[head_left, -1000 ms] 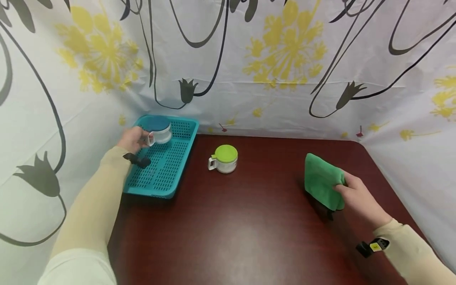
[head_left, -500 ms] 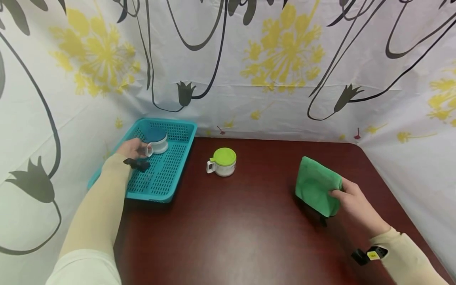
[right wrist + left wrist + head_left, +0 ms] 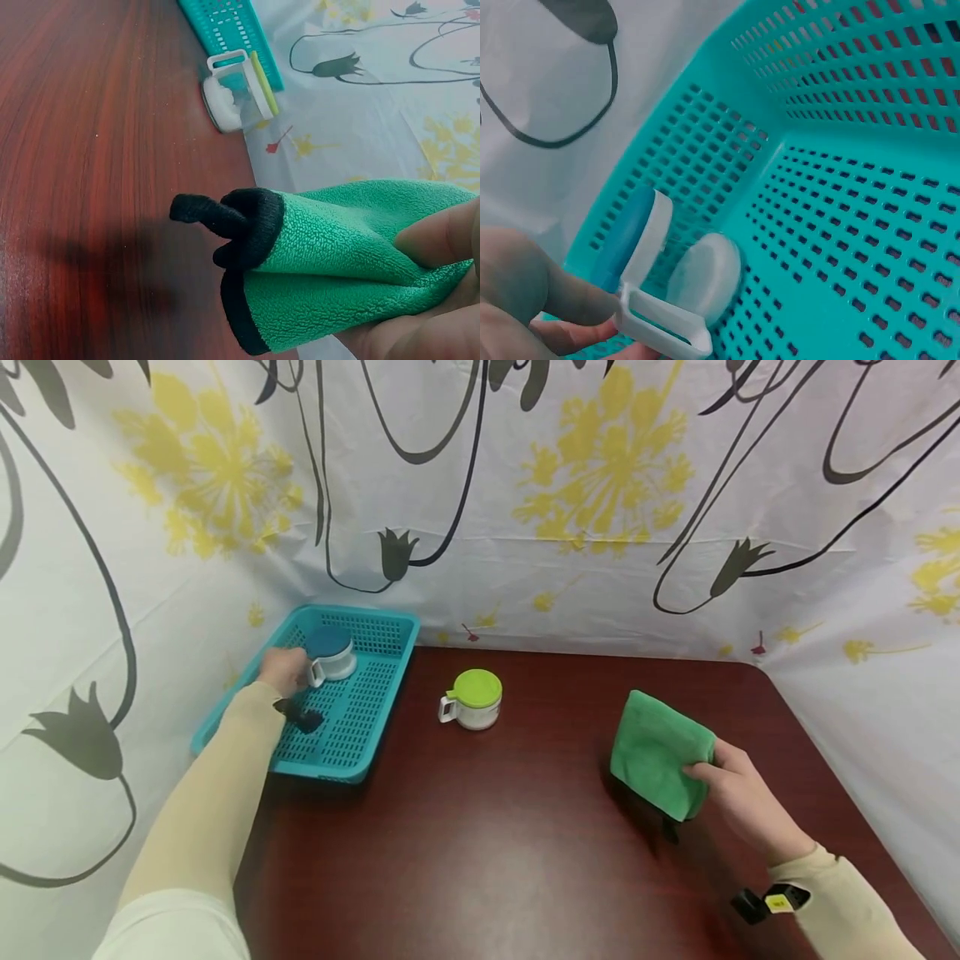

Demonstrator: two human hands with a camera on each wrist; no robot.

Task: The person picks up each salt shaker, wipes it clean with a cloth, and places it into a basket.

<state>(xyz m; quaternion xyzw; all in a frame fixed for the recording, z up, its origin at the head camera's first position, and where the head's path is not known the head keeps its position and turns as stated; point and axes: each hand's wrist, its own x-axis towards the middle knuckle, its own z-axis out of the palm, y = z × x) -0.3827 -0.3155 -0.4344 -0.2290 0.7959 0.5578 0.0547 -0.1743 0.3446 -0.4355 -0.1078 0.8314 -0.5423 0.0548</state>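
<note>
In the head view my left hand (image 3: 283, 670) is down in the turquoise plastic basket (image 3: 381, 697), at the handle of a blue-lidded jar (image 3: 335, 666). Thumb and fingers pinch the end of the white handle (image 3: 664, 328) in the left wrist view. The jar's clear body shows white at its base, and it sits near the basket's side wall. Over the table's right side, my right hand (image 3: 753, 797) grips a folded green cloth (image 3: 660, 756) by one edge. Black trim and a black loop (image 3: 206, 214) show on the cloth's near end in the right wrist view.
A second jar, with a lime-green lid (image 3: 477, 688) and a handle, stands on the dark reddish table (image 3: 480, 835) right of the basket. A white patterned sheet (image 3: 495, 568) hangs behind the table and along its sides.
My left hand has lowered the blue-lidded jar further into the basket. My right hand has shifted a little to the left with the green cloth, whose face has turned more toward the head camera.
</note>
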